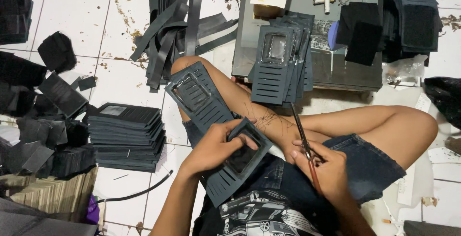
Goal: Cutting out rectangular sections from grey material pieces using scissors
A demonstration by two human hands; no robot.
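My left hand (214, 145) grips a dark grey slotted wallet panel (236, 169) with a clear window, held over my lap. My right hand (328, 166) holds a pair of scissors (303, 140), red handles in the fist and blades pointing up and away, apart from the panel. Another similar panel (199, 96) rests on my left knee. I sit cross-legged on the floor in denim shorts.
A low glass-topped table (345, 72) ahead carries a fanned stack of panels (278, 63) and black pieces (360, 32). A neat pile of panels (127, 135) sits on the white tiled floor at left, with black strips (168, 29) and scraps (33, 121) around it.
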